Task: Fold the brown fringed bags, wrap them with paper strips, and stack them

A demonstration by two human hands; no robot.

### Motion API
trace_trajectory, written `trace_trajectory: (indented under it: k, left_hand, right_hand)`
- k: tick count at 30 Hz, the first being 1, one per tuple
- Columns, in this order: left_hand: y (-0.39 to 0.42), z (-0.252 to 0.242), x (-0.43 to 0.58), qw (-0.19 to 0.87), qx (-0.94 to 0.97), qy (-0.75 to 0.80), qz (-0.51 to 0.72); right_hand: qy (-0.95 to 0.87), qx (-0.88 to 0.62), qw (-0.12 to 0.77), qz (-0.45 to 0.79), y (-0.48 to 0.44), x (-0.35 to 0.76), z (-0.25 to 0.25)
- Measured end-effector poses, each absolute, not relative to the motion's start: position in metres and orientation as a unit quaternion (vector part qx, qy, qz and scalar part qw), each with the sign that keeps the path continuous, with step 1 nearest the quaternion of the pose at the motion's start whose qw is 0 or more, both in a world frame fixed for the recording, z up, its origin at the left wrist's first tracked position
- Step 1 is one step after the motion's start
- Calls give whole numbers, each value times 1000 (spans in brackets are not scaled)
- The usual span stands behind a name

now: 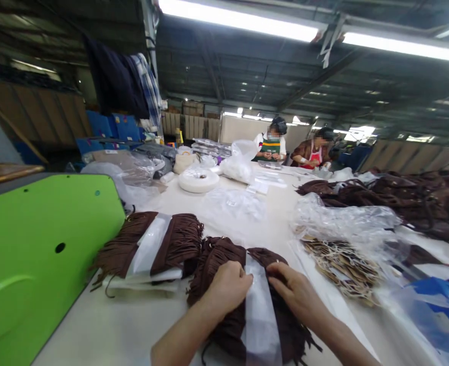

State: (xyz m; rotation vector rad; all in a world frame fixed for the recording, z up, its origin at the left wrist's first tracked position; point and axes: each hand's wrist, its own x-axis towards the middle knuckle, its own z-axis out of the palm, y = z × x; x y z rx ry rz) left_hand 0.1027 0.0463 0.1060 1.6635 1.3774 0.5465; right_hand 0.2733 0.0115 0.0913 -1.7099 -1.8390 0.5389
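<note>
A dark brown fringed bundle (224, 254), which looks like suede-like fabric, lies on the table in front of me with a translucent white band (261, 310) across its middle. My left hand (230, 285) is closed, its fingertips pinched at the band's left edge. On the other side, my right hand (293, 288) rests on the brown fringe with thumb and forefinger apart and curved; its other fingers are partly hidden. Just left of this bundle is a second fringed bundle (182, 236), also wrapped with a white band (150, 246) and lying on white sheets.
A bright green machine panel (53, 254) borders the left side. Behind the bundles are clear plastic bags (232, 203) and a white roll (198, 180). Tan tags with strings (346, 269), a blue basket (441, 305) and a brown pile (411, 198) lie right. Two people work at the far end.
</note>
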Motion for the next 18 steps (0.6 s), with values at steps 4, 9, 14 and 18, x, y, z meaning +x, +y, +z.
trace_trajectory:
  k: [4, 9, 14, 18]
  left_hand:
    - [62, 109, 116, 498, 630, 571, 172]
    - [63, 115, 115, 559, 590, 567, 134]
    - [70, 112, 116, 612, 546, 560, 116]
    - [71, 108, 114, 656, 492, 556, 133]
  right_hand:
    - [-675, -633, 311, 216, 12, 276, 83]
    - [-663, -647, 312, 210, 10, 279, 72]
    - [-630, -654, 329, 258, 7, 278, 71]
    - [-608, -676, 315, 272, 6, 273, 77]
